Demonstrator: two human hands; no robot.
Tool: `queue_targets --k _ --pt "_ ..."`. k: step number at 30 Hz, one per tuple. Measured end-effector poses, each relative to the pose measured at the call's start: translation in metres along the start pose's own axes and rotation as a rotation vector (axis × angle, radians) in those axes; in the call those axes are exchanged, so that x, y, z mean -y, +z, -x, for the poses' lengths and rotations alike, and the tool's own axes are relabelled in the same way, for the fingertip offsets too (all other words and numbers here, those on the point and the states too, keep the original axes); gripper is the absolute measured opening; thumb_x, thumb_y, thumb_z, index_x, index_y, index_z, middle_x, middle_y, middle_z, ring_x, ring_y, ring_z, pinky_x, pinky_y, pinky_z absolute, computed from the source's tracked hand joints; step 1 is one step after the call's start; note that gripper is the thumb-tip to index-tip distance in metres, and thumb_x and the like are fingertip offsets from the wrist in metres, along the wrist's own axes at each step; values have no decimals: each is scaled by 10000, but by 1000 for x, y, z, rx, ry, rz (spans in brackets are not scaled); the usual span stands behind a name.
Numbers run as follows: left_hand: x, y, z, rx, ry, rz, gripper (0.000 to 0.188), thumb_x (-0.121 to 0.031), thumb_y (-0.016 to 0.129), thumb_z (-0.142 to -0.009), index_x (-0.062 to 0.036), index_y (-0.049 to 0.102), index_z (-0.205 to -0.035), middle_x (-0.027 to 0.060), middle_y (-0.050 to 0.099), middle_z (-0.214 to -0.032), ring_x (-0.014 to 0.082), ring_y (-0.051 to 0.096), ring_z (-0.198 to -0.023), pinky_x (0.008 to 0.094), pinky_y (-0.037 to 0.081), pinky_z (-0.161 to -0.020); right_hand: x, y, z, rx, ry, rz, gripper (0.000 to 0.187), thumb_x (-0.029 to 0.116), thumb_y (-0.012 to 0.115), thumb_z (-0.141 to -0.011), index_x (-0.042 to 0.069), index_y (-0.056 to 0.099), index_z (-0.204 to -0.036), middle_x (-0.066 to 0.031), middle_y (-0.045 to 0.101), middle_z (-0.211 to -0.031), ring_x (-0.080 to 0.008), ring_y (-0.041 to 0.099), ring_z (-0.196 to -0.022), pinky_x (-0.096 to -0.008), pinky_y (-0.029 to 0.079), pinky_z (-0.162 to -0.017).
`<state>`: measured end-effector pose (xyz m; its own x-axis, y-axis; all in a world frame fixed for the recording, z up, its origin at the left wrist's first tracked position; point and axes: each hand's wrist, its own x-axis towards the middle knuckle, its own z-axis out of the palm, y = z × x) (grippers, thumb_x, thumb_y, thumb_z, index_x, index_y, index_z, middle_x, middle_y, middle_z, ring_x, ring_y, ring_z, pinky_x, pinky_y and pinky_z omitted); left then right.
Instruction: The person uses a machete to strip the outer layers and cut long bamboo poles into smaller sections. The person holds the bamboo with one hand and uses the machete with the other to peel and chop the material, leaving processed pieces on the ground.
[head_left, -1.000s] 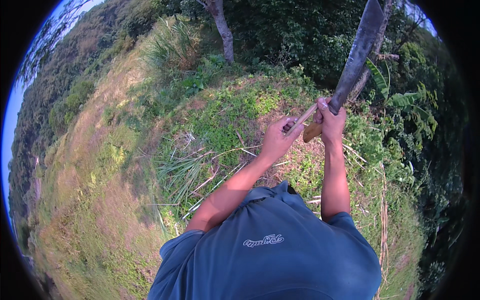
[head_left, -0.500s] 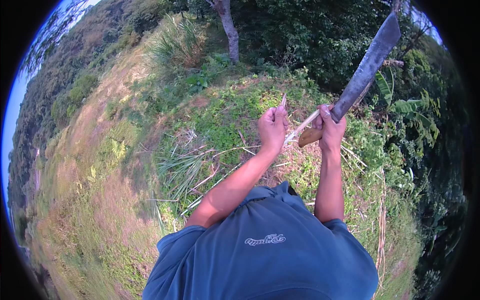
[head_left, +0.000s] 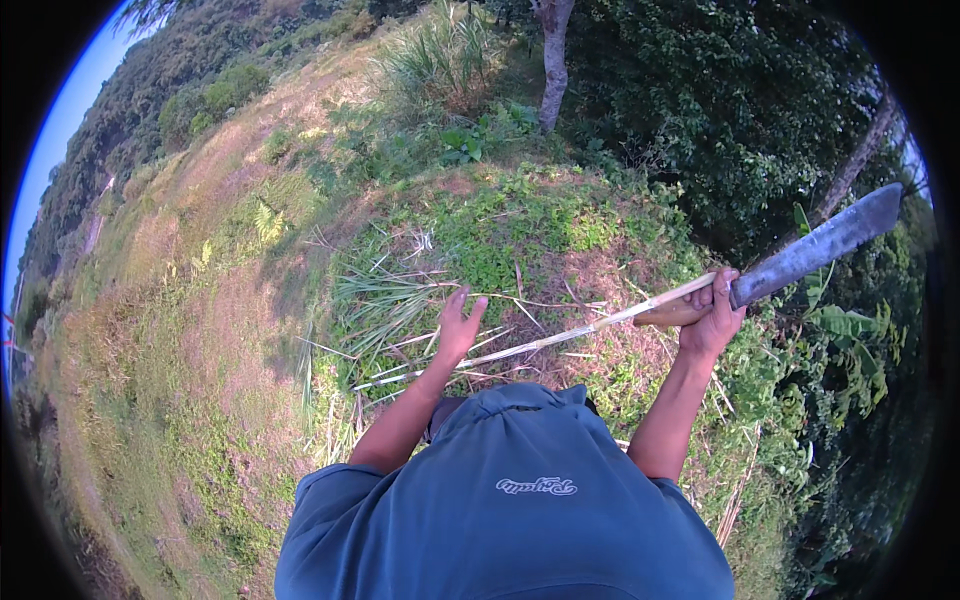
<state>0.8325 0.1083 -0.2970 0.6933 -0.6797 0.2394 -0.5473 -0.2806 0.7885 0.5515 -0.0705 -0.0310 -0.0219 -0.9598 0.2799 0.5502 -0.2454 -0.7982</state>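
Right hand [head_left: 712,312]: one, fingers clamped on a machete [head_left: 815,247] and the upper end of a stalk [head_left: 600,322] together. Machete: one, grey blade, pointing out to the right and away from the body; wooden handle [head_left: 662,315], brown, its butt projecting leftward from the grip, just beside the stalk. Stalk: one, long, thin, pale, slanting down leftward in front of the body and passing beneath the left forearm [head_left: 420,385]. Left hand [head_left: 460,325]: one, raised, thumb and fingers apart, holding nothing, clear of the stalk. Shirt [head_left: 480,550]: one, dark blue, worn by the person. Cut leaves [head_left: 380,300]: one heap, long, narrow, green, on the ground beyond the left hand
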Motion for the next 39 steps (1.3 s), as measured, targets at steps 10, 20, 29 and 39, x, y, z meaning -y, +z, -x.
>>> queue_targets --k 10,20,29,39 --pt "-4 -24 53 340 13 33 547 -547 651 -801 -6 624 -718 145 574 -675 324 579 -668 423 450 -631 4 27 -36 68 5 35 168 214 638 -919 67 558 -908 49 396 -600 -63 390 -532 -239 356 -516" --pt "-2 -151 -21 -193 -141 -48 367 -386 541 -929 -33 626 -877 102 498 -565 209 480 -522 370 378 -520 -21 44 -53 287 264 -37 464 320 609 -930 -48 558 -1207 30 392 -567 -65 377 -480 -251 369 -478" --pt "-230 -442 3 -1138 164 187 426 -409 495 -979 -142 375 -669 -53 313 -578 52 257 -490 231 194 -439 -100 14 11 315 771 99 369 320 621 -927 -9 608 -1093 27 394 -538 -73 389 -452 -241 344 -417" --pt "-240 -433 287 -1482 135 0 421 -443 395 -988 -49 516 -902 39 407 -678 203 462 -692 344 387 -696 -119 40 78 681 1009 183 430 368 645 -904 -18 601 -1088 23 406 -553 -81 410 -458 -240 355 -419"
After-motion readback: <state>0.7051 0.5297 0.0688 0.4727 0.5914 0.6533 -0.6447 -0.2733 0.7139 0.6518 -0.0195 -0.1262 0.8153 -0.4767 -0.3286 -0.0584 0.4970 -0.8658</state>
